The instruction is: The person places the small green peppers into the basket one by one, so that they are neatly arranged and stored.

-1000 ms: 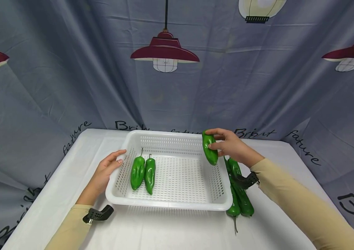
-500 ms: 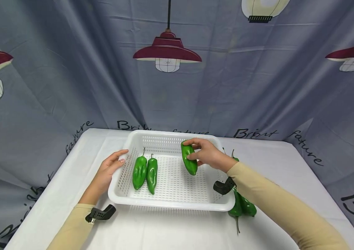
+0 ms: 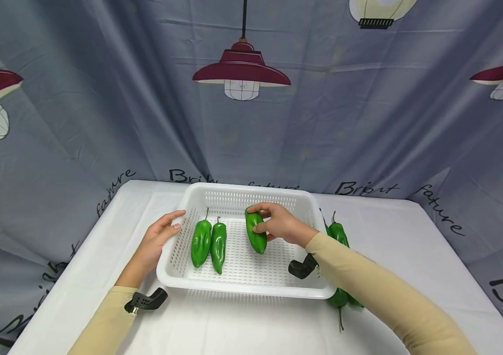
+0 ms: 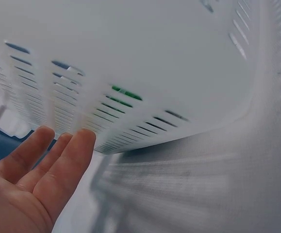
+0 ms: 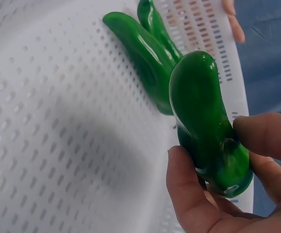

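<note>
My right hand (image 3: 282, 226) pinches a green pepper (image 3: 256, 232) between thumb and fingers, over the middle of the white plastic basket (image 3: 242, 291). In the right wrist view the held pepper (image 5: 198, 107) is tilted, and a shadow falls on the basket floor below. Two other green peppers, a wider one (image 3: 201, 244) and a slimmer one (image 3: 218, 249), lie side by side in the basket's left part. Fairly straight fingers of my left hand (image 3: 156, 241) are at the basket's left side; in the left wrist view their tips lie by the slotted outer wall (image 4: 145, 107).
More green peppers (image 3: 339, 232) lie on the white-covered table (image 3: 242, 325) just right of the basket, partly hidden by the right forearm. A grey-blue curtain (image 3: 313, 123) with printed lamps hangs behind the table.
My right hand has carried the pepper leftward from above the basket's right rim to over its middle, and lower. The left hand has stayed at the basket's left side.
</note>
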Action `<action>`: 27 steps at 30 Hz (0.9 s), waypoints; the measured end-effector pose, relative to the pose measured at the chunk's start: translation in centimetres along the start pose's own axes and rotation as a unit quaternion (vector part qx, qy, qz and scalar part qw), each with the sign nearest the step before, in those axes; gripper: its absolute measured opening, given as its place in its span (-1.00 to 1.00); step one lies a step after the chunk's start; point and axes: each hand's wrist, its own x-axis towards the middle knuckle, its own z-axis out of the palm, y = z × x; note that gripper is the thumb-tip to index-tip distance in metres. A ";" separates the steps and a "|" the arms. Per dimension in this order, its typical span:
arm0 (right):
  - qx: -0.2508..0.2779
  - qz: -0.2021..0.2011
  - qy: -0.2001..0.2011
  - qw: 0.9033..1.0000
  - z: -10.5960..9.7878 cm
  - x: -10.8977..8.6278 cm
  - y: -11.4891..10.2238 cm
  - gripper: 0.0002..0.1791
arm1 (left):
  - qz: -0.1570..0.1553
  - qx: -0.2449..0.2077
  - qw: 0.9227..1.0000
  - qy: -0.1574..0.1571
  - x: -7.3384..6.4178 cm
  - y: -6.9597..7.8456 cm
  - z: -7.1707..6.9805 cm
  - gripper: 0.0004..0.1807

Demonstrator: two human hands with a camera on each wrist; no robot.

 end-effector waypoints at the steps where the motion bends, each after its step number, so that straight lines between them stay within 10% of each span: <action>1: 0.003 0.002 -0.001 1.000 0.2 0.1 0.0 -0.46 | -0.001 0.000 1.000 0.001 0.0 0.0 0.0 -0.50; 27: -0.006 0.014 -0.016 1.000 4.0 2.5 0.9 -0.48 | -0.005 -0.007 1.000 0.010 0.0 0.0 0.2 -0.53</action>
